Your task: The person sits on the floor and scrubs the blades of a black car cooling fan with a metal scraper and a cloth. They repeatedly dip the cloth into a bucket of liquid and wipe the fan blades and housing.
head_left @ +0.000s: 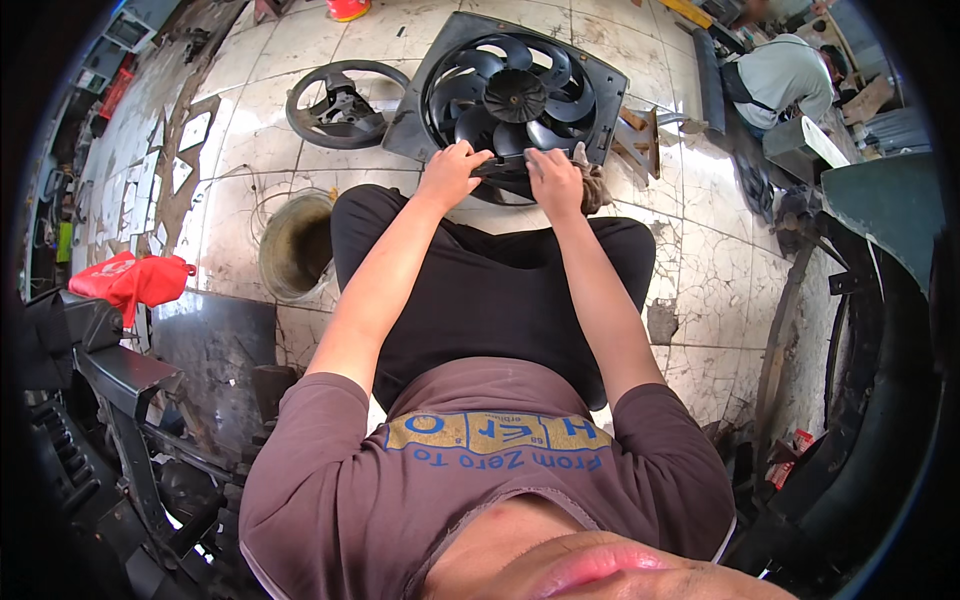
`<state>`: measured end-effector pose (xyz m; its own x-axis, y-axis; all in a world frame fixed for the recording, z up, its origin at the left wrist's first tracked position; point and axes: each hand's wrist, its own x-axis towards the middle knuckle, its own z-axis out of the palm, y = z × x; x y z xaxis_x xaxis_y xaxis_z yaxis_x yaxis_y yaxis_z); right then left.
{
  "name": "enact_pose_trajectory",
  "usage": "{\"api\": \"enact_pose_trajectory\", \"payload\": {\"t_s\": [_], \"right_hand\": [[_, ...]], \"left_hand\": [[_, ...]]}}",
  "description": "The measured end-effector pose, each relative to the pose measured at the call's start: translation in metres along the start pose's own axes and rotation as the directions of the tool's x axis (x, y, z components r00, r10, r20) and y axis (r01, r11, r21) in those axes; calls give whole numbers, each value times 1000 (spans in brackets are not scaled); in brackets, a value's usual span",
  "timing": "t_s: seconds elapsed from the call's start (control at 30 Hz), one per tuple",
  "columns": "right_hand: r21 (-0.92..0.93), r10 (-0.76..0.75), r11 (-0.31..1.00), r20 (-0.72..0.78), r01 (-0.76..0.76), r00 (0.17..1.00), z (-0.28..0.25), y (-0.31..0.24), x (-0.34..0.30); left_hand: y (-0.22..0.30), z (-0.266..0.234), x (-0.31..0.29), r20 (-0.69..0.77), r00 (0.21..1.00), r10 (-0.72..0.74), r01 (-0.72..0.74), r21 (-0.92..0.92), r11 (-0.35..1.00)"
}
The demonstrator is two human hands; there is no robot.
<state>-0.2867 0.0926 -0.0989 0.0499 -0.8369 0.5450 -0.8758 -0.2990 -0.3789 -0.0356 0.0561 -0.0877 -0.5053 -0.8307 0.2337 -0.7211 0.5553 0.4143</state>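
A black radiator fan (514, 95) lies in front of me on the floor, its curved blades set inside a squarish shroud (408, 128). My left hand (452, 176) is closed on the near rim of the shroud, thumb pointing right. A short way to the right, my right hand (555, 182) also grips that rim, with its fingertips on the edge. The undersides of both grips are hidden. Just beside the right hand is a crumpled grey-brown rag (596, 182). Left of the fan, a black steering wheel (345, 104) touches or nearly touches the shroud's corner.
A worn round bucket (298, 247) stands by my left knee on cracked white tiles (705, 255). Metal brackets (640, 140) lie right of the fan. Another person (785, 80) bends over at the far right. A red bag (130, 280) hangs at left; dark machine parts line both sides.
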Motion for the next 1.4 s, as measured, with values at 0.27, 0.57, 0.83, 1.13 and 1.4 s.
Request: {"api": "enact_pose_trajectory", "payload": {"t_s": [0.27,0.57,0.83,1.13,1.4], "right_hand": [[100,-164,983,92,154,982,-6,-18,-1],[116,34,993,-7,-33,999,-1,7,4],[-30,306,948,-176,-315,936,2,48,2],[93,-63,994,7,62,998,-9,-7,8],[108,323,944,-117,-311,939,6,64,-5]], "left_hand": [[2,-6,2,24,998,-50,52,-71,996],[-3,0,5,77,993,-88,97,-125,987],[6,-2,7,77,993,-94,102,-119,988],[2,-10,2,82,990,-118,129,-132,983],[4,-9,9,76,986,-150,161,-166,973]]}}
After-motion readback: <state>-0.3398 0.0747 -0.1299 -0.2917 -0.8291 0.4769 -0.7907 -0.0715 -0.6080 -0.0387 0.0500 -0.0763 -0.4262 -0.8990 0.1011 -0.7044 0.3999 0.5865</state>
